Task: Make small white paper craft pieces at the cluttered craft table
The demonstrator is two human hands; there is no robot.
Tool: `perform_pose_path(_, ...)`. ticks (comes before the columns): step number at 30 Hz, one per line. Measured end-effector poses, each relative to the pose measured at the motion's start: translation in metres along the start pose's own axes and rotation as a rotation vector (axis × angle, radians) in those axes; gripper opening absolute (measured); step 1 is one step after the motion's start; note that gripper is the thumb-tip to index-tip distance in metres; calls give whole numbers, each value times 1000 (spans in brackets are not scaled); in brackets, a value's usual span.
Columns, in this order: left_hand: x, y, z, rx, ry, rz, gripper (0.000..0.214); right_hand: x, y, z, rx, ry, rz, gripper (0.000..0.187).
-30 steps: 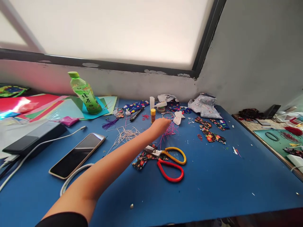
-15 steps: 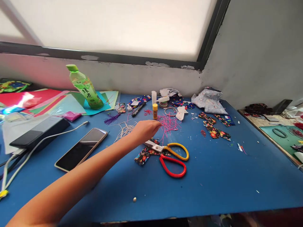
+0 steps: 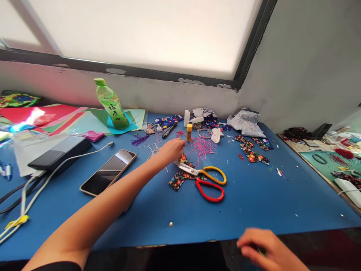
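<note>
My left hand (image 3: 172,149) reaches across the table over the white cords (image 3: 154,151). Its fingers are curled in, and whatever they hold is hidden behind the hand. Just right of it lie scissors (image 3: 193,171) with one yellow and one red handle, resting on a black floral fabric strip (image 3: 177,180). A glue stick (image 3: 188,133) with a yellow cap stands beyond the hand, near a tangle of pink cords (image 3: 203,147). My right hand (image 3: 261,246), smeared by motion, is at the table's front edge with its fingers bent; what it may hold does not show.
At left lie a phone (image 3: 109,171), a power bank (image 3: 60,152) and a white cable (image 3: 81,155). A green tea bottle (image 3: 113,107) leans on coloured paper sheets (image 3: 64,113). Floral strips (image 3: 254,155) and a patterned bag (image 3: 246,122) are at right. A bead (image 3: 170,224) sits in front.
My right hand has come into view at the lower right. My left hand stays over the cords, its fingers more curled in. The view has shifted a little.
</note>
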State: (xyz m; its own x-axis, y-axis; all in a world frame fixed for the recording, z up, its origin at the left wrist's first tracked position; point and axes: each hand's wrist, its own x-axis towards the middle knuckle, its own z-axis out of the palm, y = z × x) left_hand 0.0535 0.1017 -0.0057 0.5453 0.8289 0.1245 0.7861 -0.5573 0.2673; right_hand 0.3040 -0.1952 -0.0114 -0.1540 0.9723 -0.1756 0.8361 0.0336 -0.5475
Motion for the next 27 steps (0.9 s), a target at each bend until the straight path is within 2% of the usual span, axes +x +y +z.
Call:
perform_pose_path(1,4,3,1,2,0,-14,29,19,-12,-8,-97,18,-57,36)
perform_pose_path(2,8,7,0,2,1,-23,30,39,-21,-16,-239,104,-81,32)
perform_pose_path(4,12,14,-3,2,13,-34,30,81,-35,-25,-341,164,-99,28)
perform_pose_path(7,5,20,-12,-1,36,-39,30,126,-41,-26,-464,129,-134,31)
perform_pose_path(9,-7,19,-19,-6,46,-43,30,140,-40,-24,-539,91,-155,30)
perform_pose_path(13,-34,7,-36,-15,73,-47,29,143,-38,-20,-640,71,-164,29)
perform_pose_path(17,-51,-6,-49,-22,107,-45,28,129,-49,-7,-669,148,-128,28)
perform_pose_path(20,-56,-9,-51,-31,109,-29,26,116,-64,23,-642,199,-84,25)
perform_pose_path(24,-55,0,-41,-40,71,-10,25,108,-86,69,-542,297,-34,25)
perform_pose_path(27,-52,13,-31,-21,39,-30,26,105,-93,84,-434,354,-81,35)
